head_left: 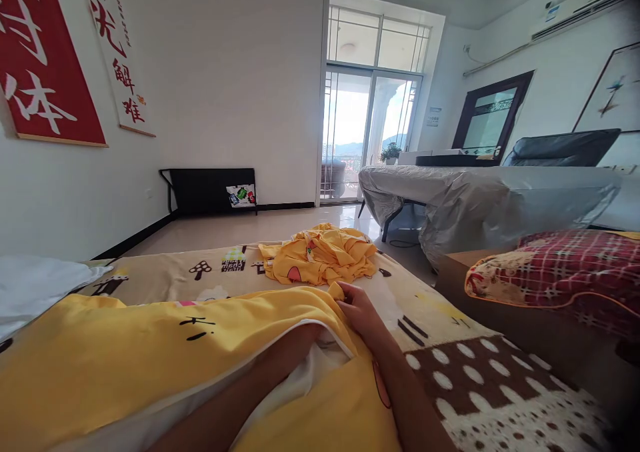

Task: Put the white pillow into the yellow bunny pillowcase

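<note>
Pinches the yellow cover point(145, 352) by its far edge, right hand point(357, 309) closed on cloth, apparently to steady it around the left arm point(250, 389). Cannot tell left hand's grip, hidden inside.

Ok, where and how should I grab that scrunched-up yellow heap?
Probably pinch the top folds of the crumpled yellow cloth, coming from above: it lies heaped on the patterned blanket, its loose folds standing up, giving plenty to grasp.
</note>
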A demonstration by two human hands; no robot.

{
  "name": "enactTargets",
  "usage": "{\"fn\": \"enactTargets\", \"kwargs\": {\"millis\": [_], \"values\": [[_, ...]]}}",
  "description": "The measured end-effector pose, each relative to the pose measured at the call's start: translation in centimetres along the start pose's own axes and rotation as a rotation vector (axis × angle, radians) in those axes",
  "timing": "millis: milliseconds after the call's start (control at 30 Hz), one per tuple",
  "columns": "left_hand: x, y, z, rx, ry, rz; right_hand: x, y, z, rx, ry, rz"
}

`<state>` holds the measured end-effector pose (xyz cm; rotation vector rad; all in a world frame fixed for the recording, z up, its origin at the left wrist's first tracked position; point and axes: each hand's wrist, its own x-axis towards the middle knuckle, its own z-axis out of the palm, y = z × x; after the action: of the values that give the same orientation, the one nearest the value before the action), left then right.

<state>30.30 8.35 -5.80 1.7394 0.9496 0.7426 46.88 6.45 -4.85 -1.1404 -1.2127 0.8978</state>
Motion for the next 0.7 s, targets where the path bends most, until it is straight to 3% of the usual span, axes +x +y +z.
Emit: {"fn": "enactTargets", "kwargs": {"millis": [100,267,367,467,567,700], "values": [[-0.1,1.1,0.4,0.149,-0.033,0.083,0.6,0.6,-0.5,-0.066,0.126,-0.045],[-1.2,1.5,1.3,0.556,-0.101,0.171,0.8,1.2,-1.2,-0.199,0.071,0.025],[-2.4,2.0,1.3,0.657,-0.171,0.370,0.9,1.5,-1.5,-0.334,0.126,0.042],[-3.0,2.7,1.2,0.401,-0.294,0.466,0.9,1.5,-1.5,-0.343,0.080,0.012],[-2.4,3.0,1.8,-0.013,-0.428,0.287,0.7,1.2,-1.2,-0.321,-0.034,-0.034],[-1.8,2.9,3.3,-0.038,-0.331,0.114,0.4,0.9,-0.8,-0.383,-0.054,-0.059]]}}
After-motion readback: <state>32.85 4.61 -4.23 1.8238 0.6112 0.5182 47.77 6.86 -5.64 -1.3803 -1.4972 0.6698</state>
